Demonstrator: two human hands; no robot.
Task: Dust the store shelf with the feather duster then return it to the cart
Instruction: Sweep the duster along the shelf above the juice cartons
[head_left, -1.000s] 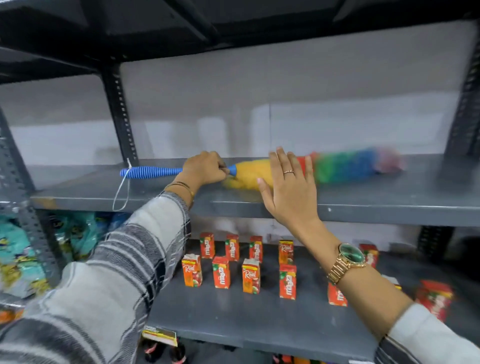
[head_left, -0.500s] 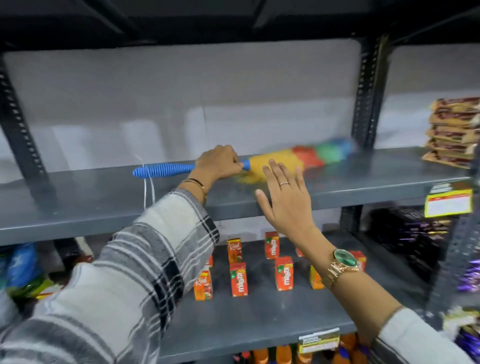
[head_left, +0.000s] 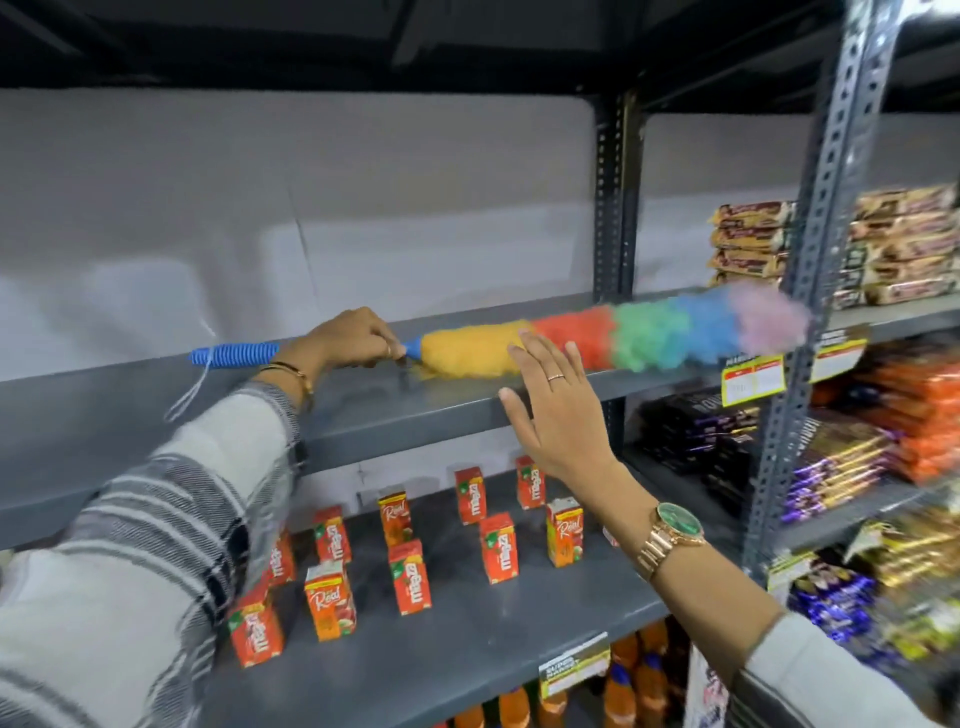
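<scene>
A feather duster (head_left: 613, 338) with yellow, red, green, blue and pink fluff lies along the grey store shelf (head_left: 156, 405). Its ribbed blue handle sticks out to the left, with a white loop hanging from the end. My left hand (head_left: 353, 338) is closed around the handle just behind the fluff. My right hand (head_left: 561, 410) hovers flat with fingers spread at the shelf's front edge, in front of the yellow and red fluff, holding nothing. The pink tip reaches the perforated upright post (head_left: 826, 218) at the right. No cart is in view.
Several small orange juice cartons (head_left: 410, 577) stand on the lower shelf. Stacked snack packets (head_left: 748, 244) fill the neighbouring bay at the right, with chocolate bars (head_left: 841, 457) below. Yellow price tags (head_left: 753, 379) hang on the shelf edge. Bottles (head_left: 639, 675) stand underneath.
The duster has swept to the right along the shelf, its tip now reaching the right post. Both hands moved rightward with it, and my view turned to the right bay.
</scene>
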